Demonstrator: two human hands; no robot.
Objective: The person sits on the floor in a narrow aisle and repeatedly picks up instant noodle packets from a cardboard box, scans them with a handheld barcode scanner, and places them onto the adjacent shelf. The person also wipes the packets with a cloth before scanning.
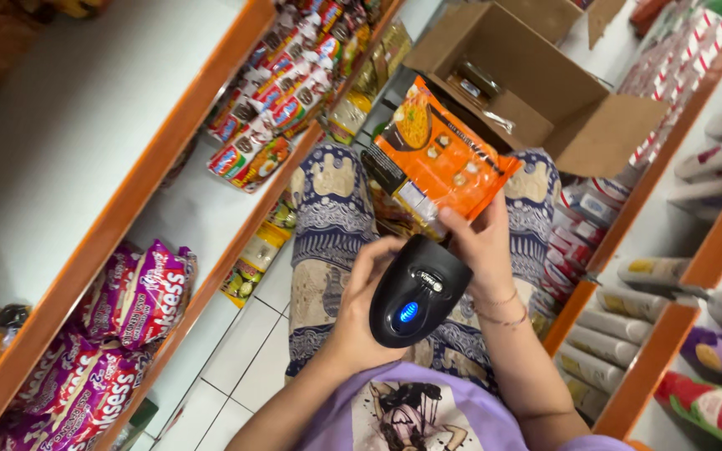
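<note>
The left hand is gripping a black scanner, while the right hand is pinching an orange noodle packet above an open cardboard box.

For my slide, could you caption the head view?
Left hand aims black scanner at orange packet in right hand.

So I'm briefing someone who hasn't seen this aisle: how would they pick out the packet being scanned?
Start at the open brown cardboard box on the floor between the orange-edged shelves. Just below it, the right hand holds up a flat orange noodle packet, with the black handheld scanner in the left hand beneath. It is the only packet off the shelves.
</note>
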